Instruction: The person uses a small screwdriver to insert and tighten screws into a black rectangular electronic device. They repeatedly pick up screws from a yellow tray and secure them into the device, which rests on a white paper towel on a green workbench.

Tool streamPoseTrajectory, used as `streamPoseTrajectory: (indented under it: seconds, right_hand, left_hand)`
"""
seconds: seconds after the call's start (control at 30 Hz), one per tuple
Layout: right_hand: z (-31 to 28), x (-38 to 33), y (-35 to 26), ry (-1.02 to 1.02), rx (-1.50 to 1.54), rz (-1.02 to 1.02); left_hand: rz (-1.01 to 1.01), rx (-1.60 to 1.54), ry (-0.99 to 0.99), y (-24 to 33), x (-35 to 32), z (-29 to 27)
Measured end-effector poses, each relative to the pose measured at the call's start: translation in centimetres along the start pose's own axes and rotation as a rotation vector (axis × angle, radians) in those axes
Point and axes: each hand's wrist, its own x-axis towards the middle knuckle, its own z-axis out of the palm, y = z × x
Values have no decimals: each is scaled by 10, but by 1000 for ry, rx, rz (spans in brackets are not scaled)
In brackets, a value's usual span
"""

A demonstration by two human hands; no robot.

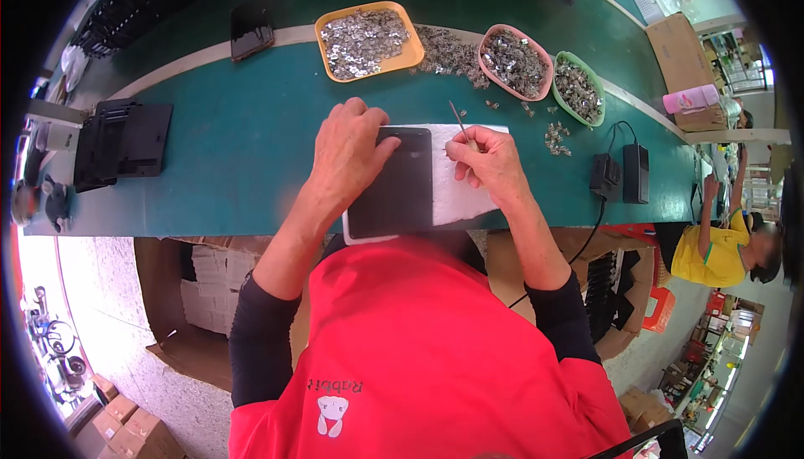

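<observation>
The left hand point(347, 153) is laid flat, fingers spread, on a dark rectangular panel point(394, 195). The right hand point(490, 166) is pinched around a thin pick point(459, 120). The panel is supported by a white foam pad point(461, 183) on the green table point(243, 132), before trays of small metal parts point(364, 40).

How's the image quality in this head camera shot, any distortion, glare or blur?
Head view: strong fisheye bend, with the green table's edge curving and a black rim around the frame; overexposed daylight at the lower left floor and far right; the left hand, right hand and dark flat rectangular panel look reasonably sharp.
</observation>
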Motion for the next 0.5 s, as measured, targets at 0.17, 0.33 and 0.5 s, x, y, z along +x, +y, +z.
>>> streamPoseTrajectory:
  seconds: [0.17, 0.33, 0.5]
  right_hand:
    - [5, 6, -15, -45, -54, -1]
    - [3, 22, -37, -121, -305, -69]
    - [12, 41, -32, -206, -598, -131]
  left_hand:
    - [-136, -176, -47, -2, -12, 3]
    - [-90, -253, 23, -9, -23, 19]
    - [-70, -213, 58, -7, -25, 23]
